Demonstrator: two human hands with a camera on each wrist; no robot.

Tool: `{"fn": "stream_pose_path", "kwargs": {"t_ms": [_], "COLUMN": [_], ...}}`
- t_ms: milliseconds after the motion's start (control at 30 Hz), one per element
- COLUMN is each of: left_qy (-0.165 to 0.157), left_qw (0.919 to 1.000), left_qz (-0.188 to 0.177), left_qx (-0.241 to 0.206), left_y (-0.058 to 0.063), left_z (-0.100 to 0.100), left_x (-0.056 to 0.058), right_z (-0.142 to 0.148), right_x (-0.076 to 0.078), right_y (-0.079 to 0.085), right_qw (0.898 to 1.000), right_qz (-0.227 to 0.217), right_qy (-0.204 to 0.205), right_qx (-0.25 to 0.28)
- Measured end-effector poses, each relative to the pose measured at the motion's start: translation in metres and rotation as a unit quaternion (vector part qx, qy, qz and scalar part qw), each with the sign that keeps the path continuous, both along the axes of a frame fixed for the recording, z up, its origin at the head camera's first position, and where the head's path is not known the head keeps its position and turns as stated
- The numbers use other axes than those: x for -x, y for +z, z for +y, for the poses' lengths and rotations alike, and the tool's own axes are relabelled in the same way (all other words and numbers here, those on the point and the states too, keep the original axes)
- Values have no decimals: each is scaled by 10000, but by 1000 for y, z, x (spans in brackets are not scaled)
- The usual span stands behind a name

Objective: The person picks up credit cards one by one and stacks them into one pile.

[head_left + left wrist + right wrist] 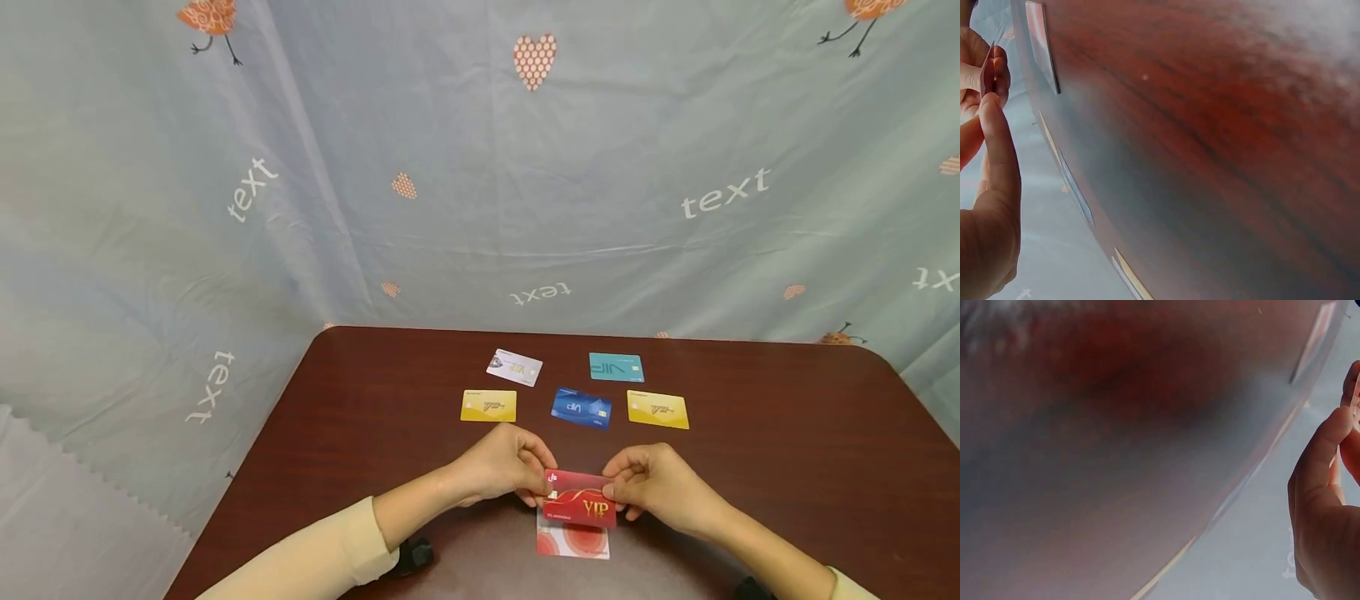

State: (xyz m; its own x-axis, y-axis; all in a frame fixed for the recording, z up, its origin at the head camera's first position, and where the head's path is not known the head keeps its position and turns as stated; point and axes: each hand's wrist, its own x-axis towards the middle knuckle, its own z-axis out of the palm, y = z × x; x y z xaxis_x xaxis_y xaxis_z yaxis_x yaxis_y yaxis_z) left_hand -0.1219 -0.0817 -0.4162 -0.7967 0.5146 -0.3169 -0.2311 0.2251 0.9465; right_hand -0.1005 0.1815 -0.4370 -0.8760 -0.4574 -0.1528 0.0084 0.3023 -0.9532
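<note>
left hand (501, 467) and right hand (666, 493) near each other, fingers (537, 448) of both curled in pinch; forearms (416, 502) angled inward.

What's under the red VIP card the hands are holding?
A white card with red circles on the table, its lower part showing. The red card hides most of its upper part; anything else covered there can't be seen.

red card (576, 492) | gold VIP lettering, wavy gold lines | held aloft | ends pinched by left hand (504, 463), right hand (663, 490)
</note>
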Motion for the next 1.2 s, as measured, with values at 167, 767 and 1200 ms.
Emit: {"fn": "stream_pose_path", "kwargs": {"t_ms": [167,767,1200], "left_qy": [-64,-84,-172], "left_qw": [10000,9998,9987], "left_qz": [-10,-39,75], "left_qx": [65,174,479], "left_y": [-1,-11,-16], "left_z": [-3,-2,0], "left_x": [-4,-16,-19], "right_z": [-3,-6,-8], "right_x": [-2,-4,-7], "right_y": [-4,-11,-12], "right_qw": [9998,9980,9931], "right_qz": [39,17,514], "right_qy": [187,528,687], "right_qx": [-64,-355,-795]}}
